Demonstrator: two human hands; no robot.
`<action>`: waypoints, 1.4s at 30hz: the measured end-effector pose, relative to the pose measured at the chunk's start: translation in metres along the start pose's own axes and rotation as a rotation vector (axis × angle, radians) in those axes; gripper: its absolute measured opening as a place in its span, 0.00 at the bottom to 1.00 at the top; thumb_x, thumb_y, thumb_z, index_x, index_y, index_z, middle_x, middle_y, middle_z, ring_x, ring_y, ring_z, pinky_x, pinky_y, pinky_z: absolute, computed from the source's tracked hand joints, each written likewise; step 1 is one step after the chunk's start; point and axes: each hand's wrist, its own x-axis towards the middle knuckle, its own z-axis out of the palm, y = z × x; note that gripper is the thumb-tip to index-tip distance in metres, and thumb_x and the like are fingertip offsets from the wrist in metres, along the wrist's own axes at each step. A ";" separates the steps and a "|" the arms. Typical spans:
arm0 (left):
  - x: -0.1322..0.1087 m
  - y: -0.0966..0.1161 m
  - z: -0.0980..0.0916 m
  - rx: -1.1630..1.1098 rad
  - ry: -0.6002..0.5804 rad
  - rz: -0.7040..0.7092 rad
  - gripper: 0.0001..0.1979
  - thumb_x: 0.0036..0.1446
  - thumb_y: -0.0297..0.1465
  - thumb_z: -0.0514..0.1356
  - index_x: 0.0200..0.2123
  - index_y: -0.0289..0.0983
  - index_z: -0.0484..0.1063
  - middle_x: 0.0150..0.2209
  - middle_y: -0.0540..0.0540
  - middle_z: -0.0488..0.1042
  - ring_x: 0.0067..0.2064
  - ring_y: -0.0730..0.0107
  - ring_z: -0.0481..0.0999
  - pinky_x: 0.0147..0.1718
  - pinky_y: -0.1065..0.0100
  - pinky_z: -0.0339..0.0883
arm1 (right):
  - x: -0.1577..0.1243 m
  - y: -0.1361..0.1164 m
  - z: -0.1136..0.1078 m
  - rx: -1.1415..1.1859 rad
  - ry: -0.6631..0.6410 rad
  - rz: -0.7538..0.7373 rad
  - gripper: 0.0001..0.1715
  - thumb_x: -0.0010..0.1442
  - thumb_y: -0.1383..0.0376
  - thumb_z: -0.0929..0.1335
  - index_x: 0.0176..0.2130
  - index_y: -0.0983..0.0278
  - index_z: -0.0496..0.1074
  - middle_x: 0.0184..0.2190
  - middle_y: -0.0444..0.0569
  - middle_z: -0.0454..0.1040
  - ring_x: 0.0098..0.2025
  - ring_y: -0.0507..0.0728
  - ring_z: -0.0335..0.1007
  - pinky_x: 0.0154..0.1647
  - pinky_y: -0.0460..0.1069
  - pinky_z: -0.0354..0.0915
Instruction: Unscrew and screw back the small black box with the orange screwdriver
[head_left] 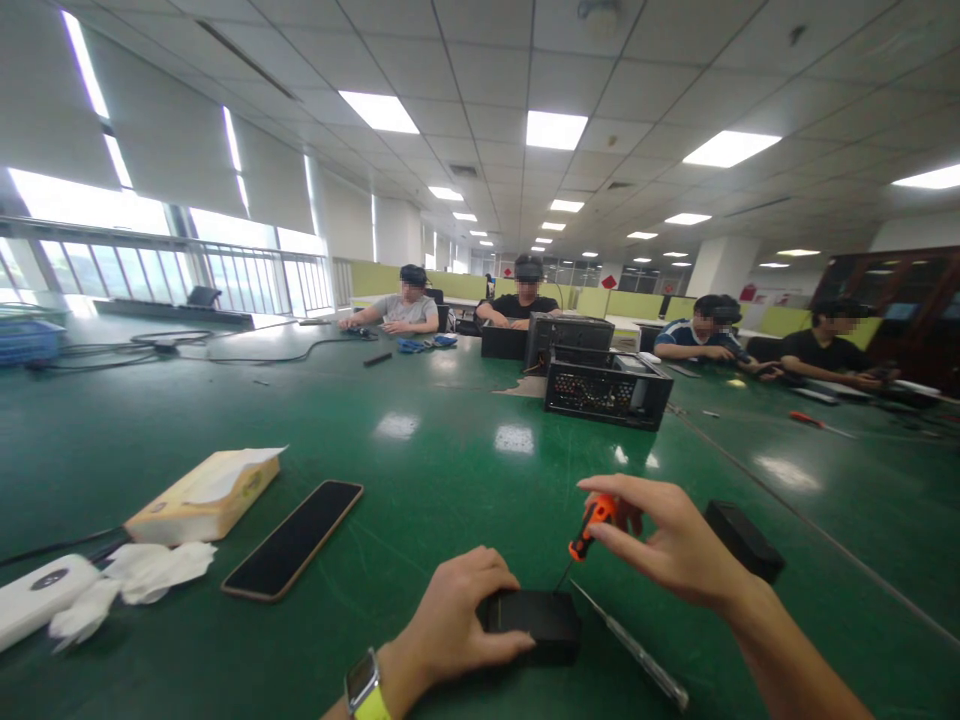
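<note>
My left hand wraps round the left end of a small black box lying on the green table. With its fingers pinched on the orange handle, my right hand holds a small screwdriver. The screwdriver's thin shaft slants down to the box's top edge. A flat metal strip lies just right of the box. A second black box sits behind my right hand.
A phone lies face up at the left, beside a tissue box, crumpled tissues and a white power bank. Computer cases stand mid-table. Several people sit along the far side. Cables trail at the far left.
</note>
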 end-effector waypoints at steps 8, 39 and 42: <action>0.001 -0.002 -0.001 -0.016 -0.011 0.036 0.25 0.46 0.52 0.70 0.36 0.36 0.78 0.33 0.44 0.76 0.35 0.60 0.75 0.33 0.67 0.67 | -0.001 -0.012 0.004 0.057 0.183 -0.070 0.11 0.62 0.62 0.70 0.45 0.61 0.73 0.30 0.44 0.76 0.25 0.51 0.67 0.26 0.45 0.65; -0.001 -0.006 0.003 0.024 0.002 0.069 0.23 0.47 0.49 0.70 0.37 0.36 0.78 0.33 0.45 0.76 0.34 0.60 0.74 0.33 0.67 0.66 | 0.000 -0.016 0.022 0.098 0.141 -0.202 0.12 0.61 0.64 0.70 0.46 0.63 0.73 0.29 0.44 0.75 0.25 0.50 0.66 0.27 0.44 0.64; -0.002 -0.006 0.003 0.020 0.005 0.070 0.23 0.47 0.49 0.71 0.37 0.36 0.78 0.33 0.44 0.76 0.34 0.60 0.74 0.33 0.66 0.66 | 0.000 -0.017 0.022 0.098 0.143 -0.206 0.12 0.61 0.64 0.70 0.46 0.63 0.73 0.28 0.44 0.75 0.25 0.50 0.67 0.27 0.44 0.64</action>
